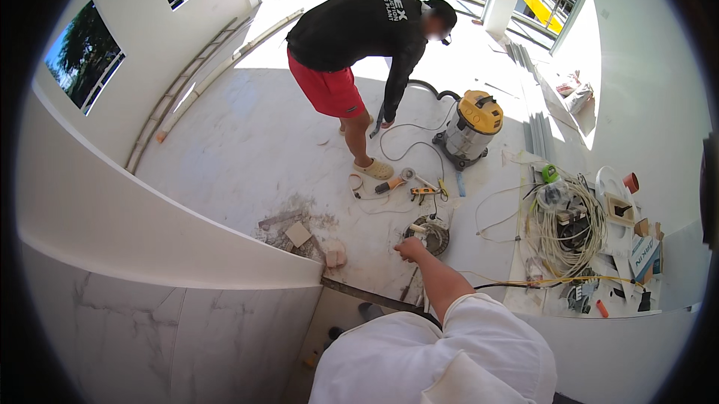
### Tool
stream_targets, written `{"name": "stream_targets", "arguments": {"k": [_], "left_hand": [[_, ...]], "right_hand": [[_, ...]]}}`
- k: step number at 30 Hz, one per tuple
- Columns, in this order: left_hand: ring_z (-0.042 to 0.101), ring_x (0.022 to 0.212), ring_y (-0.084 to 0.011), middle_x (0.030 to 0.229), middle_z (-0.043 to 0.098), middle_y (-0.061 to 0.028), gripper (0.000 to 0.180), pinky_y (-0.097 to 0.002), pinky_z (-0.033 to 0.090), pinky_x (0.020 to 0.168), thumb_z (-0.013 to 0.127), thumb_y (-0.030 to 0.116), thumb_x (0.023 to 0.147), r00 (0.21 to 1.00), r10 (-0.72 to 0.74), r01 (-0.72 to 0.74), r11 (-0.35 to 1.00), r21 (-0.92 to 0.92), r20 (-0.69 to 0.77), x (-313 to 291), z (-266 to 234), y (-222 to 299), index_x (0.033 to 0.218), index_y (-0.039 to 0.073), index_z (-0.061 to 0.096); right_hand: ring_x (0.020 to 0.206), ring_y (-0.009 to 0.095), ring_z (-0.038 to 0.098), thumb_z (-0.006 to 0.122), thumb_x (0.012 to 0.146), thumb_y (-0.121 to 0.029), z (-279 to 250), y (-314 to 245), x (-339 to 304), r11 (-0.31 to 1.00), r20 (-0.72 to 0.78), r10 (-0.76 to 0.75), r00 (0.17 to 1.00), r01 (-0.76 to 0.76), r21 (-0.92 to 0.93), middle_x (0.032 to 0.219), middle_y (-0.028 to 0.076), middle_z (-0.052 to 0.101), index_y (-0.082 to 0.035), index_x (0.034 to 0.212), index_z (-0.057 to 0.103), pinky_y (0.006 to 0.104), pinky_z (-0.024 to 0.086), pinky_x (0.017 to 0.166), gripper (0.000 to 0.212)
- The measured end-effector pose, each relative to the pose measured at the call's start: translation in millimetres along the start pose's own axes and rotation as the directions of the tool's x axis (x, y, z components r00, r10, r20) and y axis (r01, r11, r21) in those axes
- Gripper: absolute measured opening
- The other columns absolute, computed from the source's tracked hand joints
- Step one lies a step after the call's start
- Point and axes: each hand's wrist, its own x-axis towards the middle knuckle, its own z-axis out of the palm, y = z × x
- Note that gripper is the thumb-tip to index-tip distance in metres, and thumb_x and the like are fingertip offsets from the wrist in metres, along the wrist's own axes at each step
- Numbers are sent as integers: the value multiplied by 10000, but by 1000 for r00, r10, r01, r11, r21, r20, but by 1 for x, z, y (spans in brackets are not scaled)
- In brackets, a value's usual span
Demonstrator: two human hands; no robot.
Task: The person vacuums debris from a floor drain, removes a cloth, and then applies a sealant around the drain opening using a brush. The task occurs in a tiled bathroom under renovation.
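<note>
My right hand (409, 249) reaches forward over the pale floor, its fingers drawn together. Whatever may be between them is too small to make out. Just beyond it and to its right lies a round dark cable reel (434, 242), with a short pale piece lying across its top. My left hand is out of view. Farther off, an orange and black power tool (387, 184) and a yellow tool (424, 191) rest on the floor among thin cords. A person in a black top and red shorts (326, 86) bends over, gripping a dark vacuum wand (377, 124).
A yellow-topped vacuum cleaner (469, 128) stands ahead right. Coiled pale cables (567, 235) and a cardboard box (645, 254) crowd the right side. Rubble with a square tile piece (298, 234) lies left, by a low curved wall (172, 247). A ladder (171, 101) lies along the left wall.
</note>
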Motion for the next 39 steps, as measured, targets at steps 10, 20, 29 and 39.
{"name": "stream_targets", "arguments": {"k": [10,20,29,39], "left_hand": [[651,1000,-372,1127,689,-181,249,-481,509,879,603,235,972,954,298,-278,891,359,-1,19,5,-65,1109,49,697],[644,965,-378,1065,691,-180,306,-483,510,845,579,315,990,982,187,-183,945,271,10,-1,17,-105,1113,53,680],[603,756,-175,903,635,-47,249,-347,495,599,617,307,968,966,-258,177,676,-715,-4,-87,32,-108,1093,95,659],[588,707,-176,765,583,-6,157,-346,465,611,653,253,919,949,-311,186,685,-704,-52,-153,89,-103,1000,119,657]], "right_hand": [[546,211,640,690,915,-358,52,2,-13,989,128,104,986,-115,88,705,109,691,46,848,713,363,529,506,410],[587,192,638,693,921,-315,75,29,-56,987,192,152,970,-139,-77,753,85,688,14,929,712,356,515,499,330],[604,175,613,739,906,-244,23,44,-26,962,121,145,982,-169,215,824,81,666,-9,1116,648,324,468,482,328],[1433,456,315,890,686,-492,-202,-224,-65,688,-741,-558,373,708,-162,1545,348,261,37,1574,66,480,298,1169,1322]]}}
